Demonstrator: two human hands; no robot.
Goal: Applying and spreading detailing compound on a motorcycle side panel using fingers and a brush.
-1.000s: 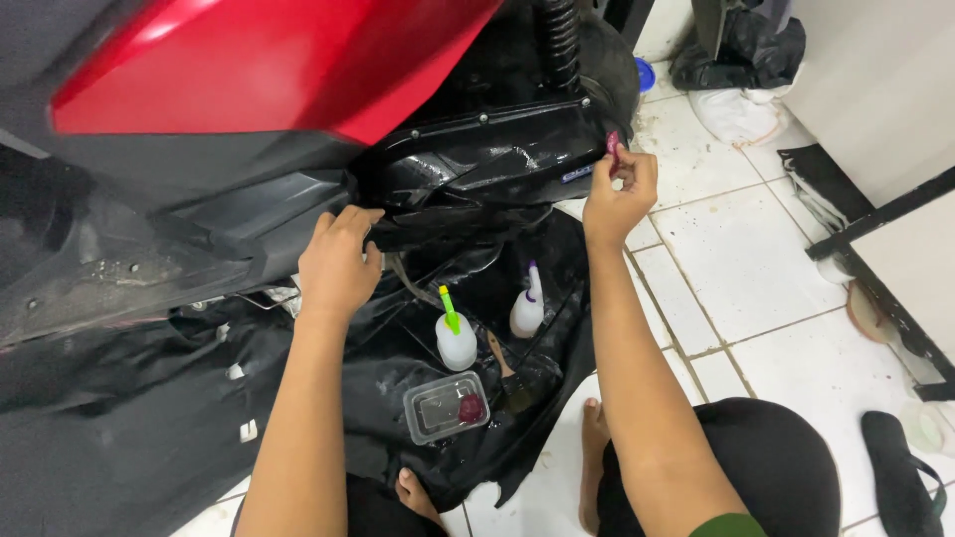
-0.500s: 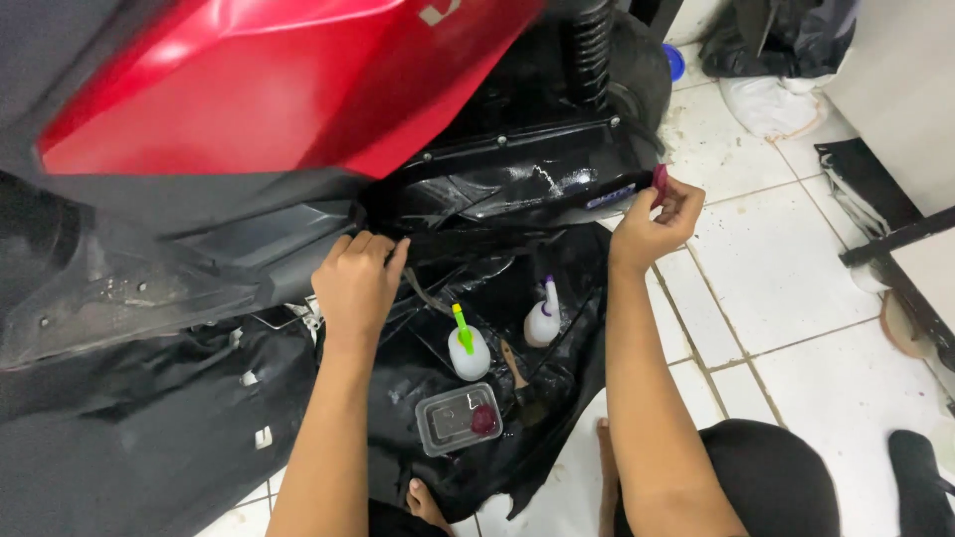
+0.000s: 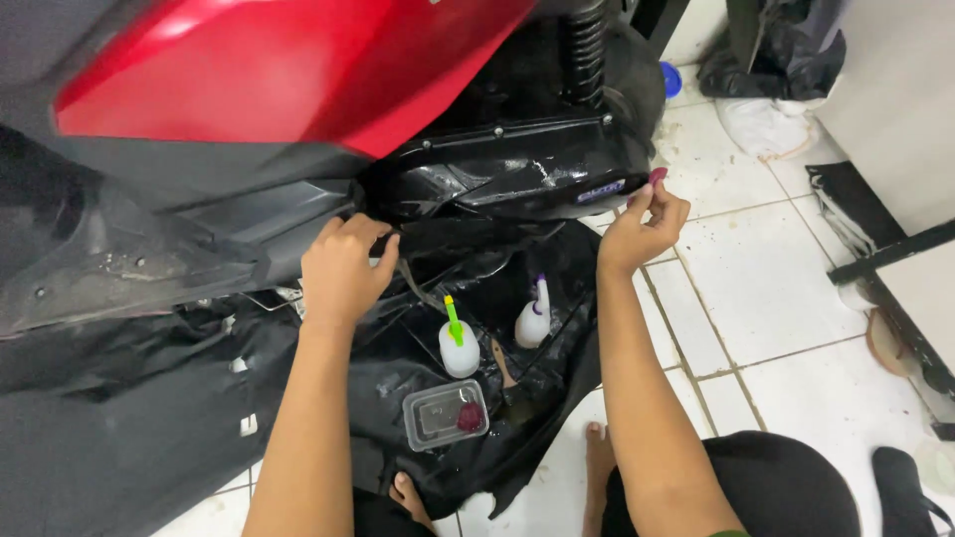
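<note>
Scooter seen from above, red body panel up top, black engine cover below it at the rear.

Left hand: fingers curled shut on the edge of the black plastic sheet, right under the grey lower panel. Grip looks like a closed pinch on the sheet; exact finger contact is partly hidden.

Right hand: up at the right end of the engine cover, thumb and fingertips pinched tight on a small dark-red pad. Pad sits at or just off the cover's right edge; cannot tell if it touches the cover.

Sheet is spread on the white tile floor under the scooter, crumpled, glossy in places. On it, between the two forearms:
- white squeeze bottle with green nozzle, upright
- white bottle with purple tip, upright, just right of the first, apart from it
- clear plastic tub, nearer the person, with a dark-red lump in its right corner

Bare feet at the sheet's near edge: one below the tub, one by the right forearm. Black-clad knee bottom right.

Around: rear shock spring above the cover, blue cap on the floor behind it, white rag and black bag top right, black strip lying along the floor at right, well apart from the hands.
</note>
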